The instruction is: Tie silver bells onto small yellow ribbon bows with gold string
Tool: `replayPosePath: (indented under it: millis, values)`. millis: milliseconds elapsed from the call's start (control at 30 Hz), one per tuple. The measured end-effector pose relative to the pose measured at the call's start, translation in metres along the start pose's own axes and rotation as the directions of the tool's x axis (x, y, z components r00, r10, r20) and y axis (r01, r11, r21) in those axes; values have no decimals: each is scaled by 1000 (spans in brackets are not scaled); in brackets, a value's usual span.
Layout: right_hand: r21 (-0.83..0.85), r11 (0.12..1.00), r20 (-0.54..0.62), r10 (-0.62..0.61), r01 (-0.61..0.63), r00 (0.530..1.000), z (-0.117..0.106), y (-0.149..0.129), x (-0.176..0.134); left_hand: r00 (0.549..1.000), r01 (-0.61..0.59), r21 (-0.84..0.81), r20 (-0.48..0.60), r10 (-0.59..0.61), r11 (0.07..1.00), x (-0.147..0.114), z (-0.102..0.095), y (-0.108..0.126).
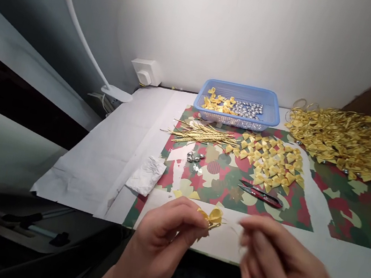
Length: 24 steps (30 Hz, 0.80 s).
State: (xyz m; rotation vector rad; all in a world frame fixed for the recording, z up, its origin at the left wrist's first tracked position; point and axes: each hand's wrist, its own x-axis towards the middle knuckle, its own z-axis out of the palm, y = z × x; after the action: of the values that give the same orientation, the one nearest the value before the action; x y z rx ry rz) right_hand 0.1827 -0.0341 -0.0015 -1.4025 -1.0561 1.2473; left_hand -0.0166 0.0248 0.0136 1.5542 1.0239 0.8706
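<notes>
The left hand [158, 229] pinches a yellow bow [215, 215] between thumb and finger, well in front of the blue basket [274, 116]. The right hand [283, 264] is blurry, just beside the bow, with thumb and finger near each other; I cannot tell if it holds the thin thread [233, 227] there. In front of the basket lie yellow sticks [203, 135], silver beads [195, 158], more bows [275, 166] and snips [263, 195]. A big yellow heap [351, 143] sits right of the basket.
</notes>
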Motion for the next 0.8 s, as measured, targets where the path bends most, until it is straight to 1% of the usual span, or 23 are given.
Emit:
replayPosePath:
  millis: [33,133,200,233,333,433,567,633,733,800]
  values:
    - [8,999,88,44,-45,995,5,-2,7,999,-28,9,19,27,1000,-2,0,2]
    - [1,1000,264,-6,6,965,13,-8,29,997,-39,18,74,37,999,-5,-1,7]
    - [-18,998,317,-56,65,947,15,-10,38,996,6,-3,86,-6,1000,-5,-1,9]
    - [-33,996,323,-71,86,944,15,-11,39,995,47,-23,88,-45,999,-5,-1,10]
    - [-56,991,307,-101,124,946,17,-11,38,975,208,-116,101,-197,971,-3,-1,10]
    - [-73,985,290,-130,158,948,18,-10,35,954,293,-204,129,-271,934,0,0,10]
    - [-126,972,270,-157,197,950,17,-6,36,942,333,-257,132,-308,907,5,2,10]
    - [-173,955,263,-190,240,946,15,-4,35,938,346,-266,125,-323,900,5,2,11]
    - [-261,896,196,-314,358,929,12,-2,25,941,339,-275,85,-328,900,4,2,11]
    - [-296,850,117,-421,436,899,13,-2,14,944,328,-281,57,-326,902,4,2,10]
